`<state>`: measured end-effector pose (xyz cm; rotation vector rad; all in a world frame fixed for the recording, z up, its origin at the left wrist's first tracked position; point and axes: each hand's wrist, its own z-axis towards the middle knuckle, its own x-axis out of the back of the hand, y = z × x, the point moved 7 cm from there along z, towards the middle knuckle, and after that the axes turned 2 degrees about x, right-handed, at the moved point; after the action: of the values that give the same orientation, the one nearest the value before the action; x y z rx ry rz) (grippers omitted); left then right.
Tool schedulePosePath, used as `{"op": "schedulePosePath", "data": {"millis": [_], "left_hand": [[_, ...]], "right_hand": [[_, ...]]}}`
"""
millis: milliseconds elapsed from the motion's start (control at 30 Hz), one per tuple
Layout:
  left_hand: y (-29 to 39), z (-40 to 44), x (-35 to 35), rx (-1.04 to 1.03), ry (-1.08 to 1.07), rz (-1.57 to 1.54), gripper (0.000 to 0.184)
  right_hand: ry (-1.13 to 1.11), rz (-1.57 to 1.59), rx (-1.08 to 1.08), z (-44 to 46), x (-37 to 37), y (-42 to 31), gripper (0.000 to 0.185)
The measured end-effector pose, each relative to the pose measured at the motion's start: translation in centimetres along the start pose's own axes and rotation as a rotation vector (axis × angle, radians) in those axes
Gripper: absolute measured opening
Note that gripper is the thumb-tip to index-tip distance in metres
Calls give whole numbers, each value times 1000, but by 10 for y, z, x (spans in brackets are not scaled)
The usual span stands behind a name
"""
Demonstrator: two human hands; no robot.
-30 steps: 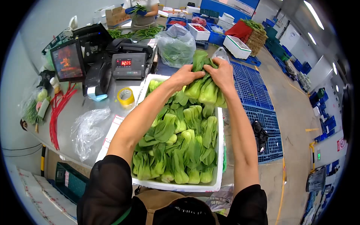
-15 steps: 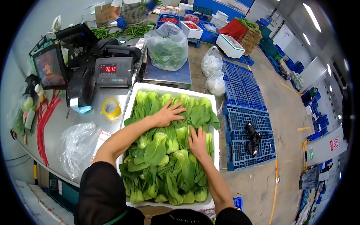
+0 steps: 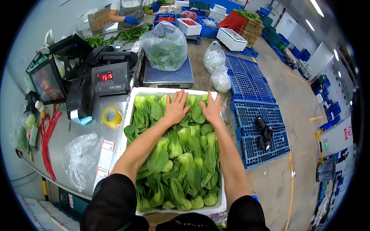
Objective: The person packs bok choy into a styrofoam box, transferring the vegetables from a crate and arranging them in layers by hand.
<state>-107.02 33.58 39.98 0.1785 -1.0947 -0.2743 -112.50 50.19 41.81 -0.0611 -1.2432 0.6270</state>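
A white foam box (image 3: 130,106) is packed with heads of green bok choy (image 3: 185,169), laid in rows. My left hand (image 3: 176,109) lies flat on the far row of bok choy, its fingers stretched toward the box's far rim. To its right, my right hand (image 3: 211,111) rests at the far right corner with fingers apart, touching leaves next to the rim. Neither hand is closed around a vegetable. Some of the far heads are hidden beneath my hands.
On the left metal table stand a scale display (image 3: 111,78), yellow tape (image 3: 111,116), a clear plastic bag (image 3: 80,159) and red ties (image 3: 47,140). A bagged green vegetable (image 3: 163,48) sits on a platform scale. Blue pallets (image 3: 264,134) lie right; a co-worker (image 3: 129,15) stands beyond.
My right hand has moved forward from the middle right of the box to its far corner. My left hand has shifted slightly. The red digits on the display differ.
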Motion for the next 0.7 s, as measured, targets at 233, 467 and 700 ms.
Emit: {"op": "schedulePosePath", "data": {"millis": [233,467,700], "left_hand": [[3,-10,-10,-26,-54,52,67],[-11,-14,-33,-53,-95,223,67],[-85,16,-92,-806,445,482,51]], "right_hand": [[42,-232,111,-41,-52,4,62],[-29,-258,104,-34,-62,9,61],[703,218,37,-141,108,-3,41]]}}
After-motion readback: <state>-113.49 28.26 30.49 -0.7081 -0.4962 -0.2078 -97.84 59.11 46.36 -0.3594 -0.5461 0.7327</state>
